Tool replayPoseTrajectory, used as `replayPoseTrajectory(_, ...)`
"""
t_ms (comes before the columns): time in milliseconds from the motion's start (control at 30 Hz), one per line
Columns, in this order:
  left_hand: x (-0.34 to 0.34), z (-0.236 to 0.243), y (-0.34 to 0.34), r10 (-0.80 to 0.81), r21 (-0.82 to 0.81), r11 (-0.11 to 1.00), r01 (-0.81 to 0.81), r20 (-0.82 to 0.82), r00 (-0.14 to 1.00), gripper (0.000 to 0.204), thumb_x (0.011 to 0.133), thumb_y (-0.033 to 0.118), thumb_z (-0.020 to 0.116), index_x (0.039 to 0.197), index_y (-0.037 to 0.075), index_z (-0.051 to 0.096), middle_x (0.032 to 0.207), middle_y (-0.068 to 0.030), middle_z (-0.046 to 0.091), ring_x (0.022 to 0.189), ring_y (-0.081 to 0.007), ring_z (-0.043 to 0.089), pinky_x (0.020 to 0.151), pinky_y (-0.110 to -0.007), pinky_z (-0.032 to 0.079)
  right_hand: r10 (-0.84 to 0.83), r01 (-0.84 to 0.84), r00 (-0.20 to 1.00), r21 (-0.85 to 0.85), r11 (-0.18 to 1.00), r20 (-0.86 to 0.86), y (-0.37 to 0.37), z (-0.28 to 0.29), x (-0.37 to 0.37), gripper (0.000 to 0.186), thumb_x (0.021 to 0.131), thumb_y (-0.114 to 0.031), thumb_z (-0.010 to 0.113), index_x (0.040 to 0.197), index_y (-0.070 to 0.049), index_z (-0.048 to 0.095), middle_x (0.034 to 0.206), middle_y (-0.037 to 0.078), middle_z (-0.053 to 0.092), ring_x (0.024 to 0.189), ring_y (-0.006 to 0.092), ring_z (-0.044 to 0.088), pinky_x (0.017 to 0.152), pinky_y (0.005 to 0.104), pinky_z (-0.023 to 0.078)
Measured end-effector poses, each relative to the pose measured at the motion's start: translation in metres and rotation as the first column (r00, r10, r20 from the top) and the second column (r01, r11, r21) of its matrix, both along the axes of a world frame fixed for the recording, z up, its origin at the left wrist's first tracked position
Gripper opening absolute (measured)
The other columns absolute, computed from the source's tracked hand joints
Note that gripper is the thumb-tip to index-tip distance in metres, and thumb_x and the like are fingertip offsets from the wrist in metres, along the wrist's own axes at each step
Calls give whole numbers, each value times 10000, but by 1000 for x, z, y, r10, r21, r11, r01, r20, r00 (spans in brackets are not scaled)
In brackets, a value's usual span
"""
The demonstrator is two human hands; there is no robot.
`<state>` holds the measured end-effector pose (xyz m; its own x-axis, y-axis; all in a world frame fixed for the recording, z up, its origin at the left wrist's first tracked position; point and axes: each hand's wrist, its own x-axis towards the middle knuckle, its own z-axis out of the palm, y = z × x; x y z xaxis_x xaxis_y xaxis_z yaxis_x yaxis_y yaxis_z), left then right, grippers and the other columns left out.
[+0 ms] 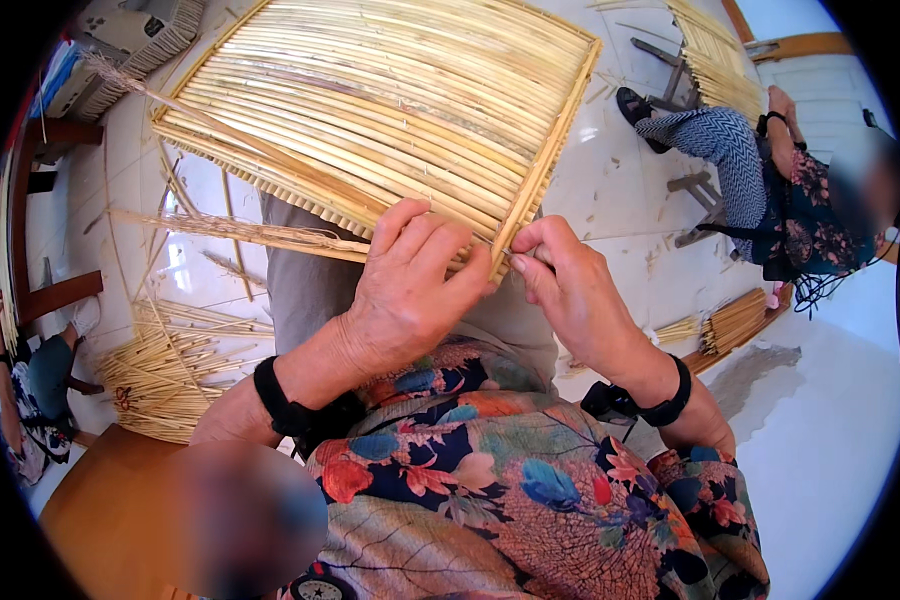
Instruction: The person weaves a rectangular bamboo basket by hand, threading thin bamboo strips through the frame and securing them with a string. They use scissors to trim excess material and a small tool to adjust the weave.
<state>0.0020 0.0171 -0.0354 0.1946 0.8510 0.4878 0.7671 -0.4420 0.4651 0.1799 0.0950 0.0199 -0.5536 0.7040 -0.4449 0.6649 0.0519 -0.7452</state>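
A large flat mat of pale yellow reed stalks (380, 100) lies across my lap and reaches away from me. My left hand (410, 290) rests on the mat's near edge, fingers curled over the stalks and pressing them down. My right hand (560, 275) is right beside it at the near right corner, thumb and fingers pinched on the frame stalk and a thin strand there. A loose feathery reed (240, 232) sticks out to the left from under my left hand. Both wrists wear black bands.
A bundle of cut reeds (165, 365) lies on the white tiled floor at my left. Another seated person (770, 170) works on a reed mat at the upper right, with a reed bundle (735, 320) near them. A wooden surface (120, 510) is at the lower left.
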Motion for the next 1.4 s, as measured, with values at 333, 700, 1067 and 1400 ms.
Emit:
replayPoseTrajectory(333, -1, -3, 2, 41, 42, 998, -40, -28, 999, 278, 730, 175, 672, 965, 36, 619, 923, -99, 540, 910, -269, 555, 960, -471, 390, 47, -47, 998, -10, 999, -40, 4, -1, -4, 121, 957, -69, 523, 1031, 9, 468, 830, 140, 603, 680, 226, 598, 626, 356, 490)
replayPoseTrajectory(700, -2, -2, 5, 62, 41, 997, -61, -16, 998, 289, 681, 170, 696, 935, 47, 635, 917, -86, 545, 881, -261, 554, 905, -454, 411, 67, -68, 992, -9, 998, -108, 11, -8, -6, 103, 961, -73, 515, 1002, 10, 470, 794, 140, 588, 652, 230, 577, 598, 364, 477)
replayPoseTrajectory(1067, 3, -6, 5, 68, 67, 996, -64, -53, 996, 328, 650, 168, 732, 943, 51, 645, 920, -79, 541, 883, -256, 547, 916, -451, 407, 74, -70, 987, 31, 997, -140, 10, -15, -4, 88, 957, -77, 514, 994, -13, 466, 744, 121, 565, 647, 221, 571, 597, 358, 468)
replayPoseTrajectory(1400, -8, -3, -7, 2, 45, 999, 3, -106, 994, 499, 612, 203, 800, 1058, 56, 634, 1061, -102, 567, 1022, -272, 567, 1024, -520, 366, 409, -327, 911, 688, 648, 48, 37, 5, -10, 104, 882, -139, 621, 902, -45, 583, 831, 128, 593, 779, 340, 588, 672, 411, 477)
